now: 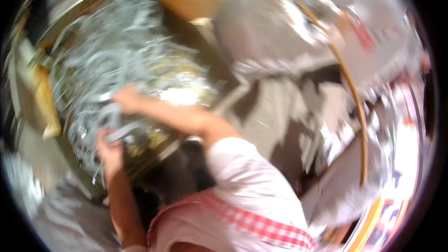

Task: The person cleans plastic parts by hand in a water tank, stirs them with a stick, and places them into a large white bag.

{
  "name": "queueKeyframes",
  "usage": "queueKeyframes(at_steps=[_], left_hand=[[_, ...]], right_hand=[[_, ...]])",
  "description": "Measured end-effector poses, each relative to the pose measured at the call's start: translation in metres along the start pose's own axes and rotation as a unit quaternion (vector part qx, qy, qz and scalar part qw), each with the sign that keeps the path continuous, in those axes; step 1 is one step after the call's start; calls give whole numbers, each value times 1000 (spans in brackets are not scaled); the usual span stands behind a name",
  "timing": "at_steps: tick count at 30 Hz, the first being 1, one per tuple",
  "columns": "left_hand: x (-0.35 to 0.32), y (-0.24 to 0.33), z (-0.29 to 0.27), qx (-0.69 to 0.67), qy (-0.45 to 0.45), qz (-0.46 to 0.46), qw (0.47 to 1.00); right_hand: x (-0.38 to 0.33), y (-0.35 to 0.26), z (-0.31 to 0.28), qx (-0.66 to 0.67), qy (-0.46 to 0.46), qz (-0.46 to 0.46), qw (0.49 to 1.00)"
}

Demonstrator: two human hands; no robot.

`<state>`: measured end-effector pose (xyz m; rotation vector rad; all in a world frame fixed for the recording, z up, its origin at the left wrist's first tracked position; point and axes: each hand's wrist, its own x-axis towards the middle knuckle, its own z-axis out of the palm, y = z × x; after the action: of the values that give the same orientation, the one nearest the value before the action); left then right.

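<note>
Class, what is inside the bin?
Inside the bin are tangled grey strips, some yellowish material, the left hand and right hand. What lies under the strips is covered.

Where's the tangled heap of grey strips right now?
In the head view, the tangled heap of grey strips lies in the container on the left side, with the right hand over it and the left hand near its lower end.

L head cam, fisheye, looks down, fairly near.
</note>
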<state>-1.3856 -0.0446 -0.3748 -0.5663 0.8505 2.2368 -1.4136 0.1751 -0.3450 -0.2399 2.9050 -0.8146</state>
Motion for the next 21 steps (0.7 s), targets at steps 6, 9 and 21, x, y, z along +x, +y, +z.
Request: queueKeyframes(at_steps=[6,9,21], left_hand=[[-48,93,108,-48,-104,292,949],[-11,125,89,2,-313,206,927],[-67,26,153,263,-113,259,922]], right_hand=[[-28,-52,-105,351,167,240,890],[-36,-61,-99,518,217,243,791],[-71,-125,-83,707,165,13,688]])
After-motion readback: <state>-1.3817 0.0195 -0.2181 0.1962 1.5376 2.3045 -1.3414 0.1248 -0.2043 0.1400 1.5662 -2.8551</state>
